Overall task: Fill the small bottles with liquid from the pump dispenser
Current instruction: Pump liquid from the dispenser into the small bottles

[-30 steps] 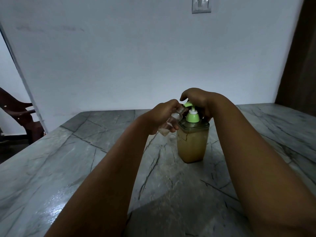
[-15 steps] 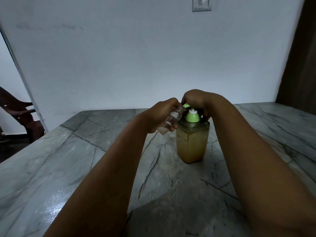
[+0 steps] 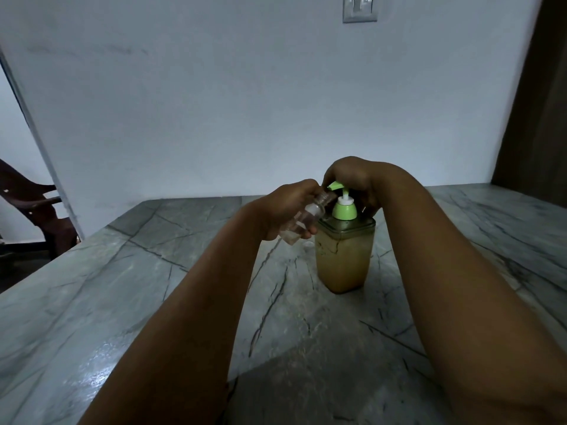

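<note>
With the pump dispenser as landmark, standing upright on the grey marble table, a dark chair sits far off to its left, beyond the table edge by the wall. Nearer, just left of the dispenser, the left hand has its fingers curled round a small clear bottle, held tilted with its open mouth up against the green spout of the pump head. A small pale round thing, too blurred to name, lies on the table just left of the dispenser's base, under the bottle. The dispenser's square body holds tan liquid to most of its height. The right hand rests on top of the pump head, fingers bent down over it. Above the dispenser, high on the white wall, is a switch plate; far right stands a dark wooden panel.
</note>
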Tool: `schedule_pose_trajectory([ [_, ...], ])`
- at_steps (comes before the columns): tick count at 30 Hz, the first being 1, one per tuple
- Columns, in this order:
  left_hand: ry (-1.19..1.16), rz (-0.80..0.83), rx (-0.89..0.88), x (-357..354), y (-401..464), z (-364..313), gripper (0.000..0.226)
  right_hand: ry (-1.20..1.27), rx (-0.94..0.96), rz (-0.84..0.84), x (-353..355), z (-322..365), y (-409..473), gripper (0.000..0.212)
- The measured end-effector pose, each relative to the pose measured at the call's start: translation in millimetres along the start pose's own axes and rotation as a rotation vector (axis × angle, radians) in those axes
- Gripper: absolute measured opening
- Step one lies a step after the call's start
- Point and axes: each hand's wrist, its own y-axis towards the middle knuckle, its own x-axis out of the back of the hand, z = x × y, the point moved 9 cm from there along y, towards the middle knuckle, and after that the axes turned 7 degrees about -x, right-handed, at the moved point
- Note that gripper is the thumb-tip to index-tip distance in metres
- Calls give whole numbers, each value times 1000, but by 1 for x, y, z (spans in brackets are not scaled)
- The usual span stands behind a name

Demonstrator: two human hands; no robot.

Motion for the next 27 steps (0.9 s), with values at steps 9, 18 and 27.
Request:
schedule_pose_trajectory([
  [9,-28,10,12,0,0,2,31,-215,92,-108,-1,13,-9,30],
  [18,-34,4,8,0,-2,1,30,6,-33,-16,0,-4,-5,32],
  [27,-19,-2,8,0,-2,1,29,-97,0,-107,0,4,-10,36],
])
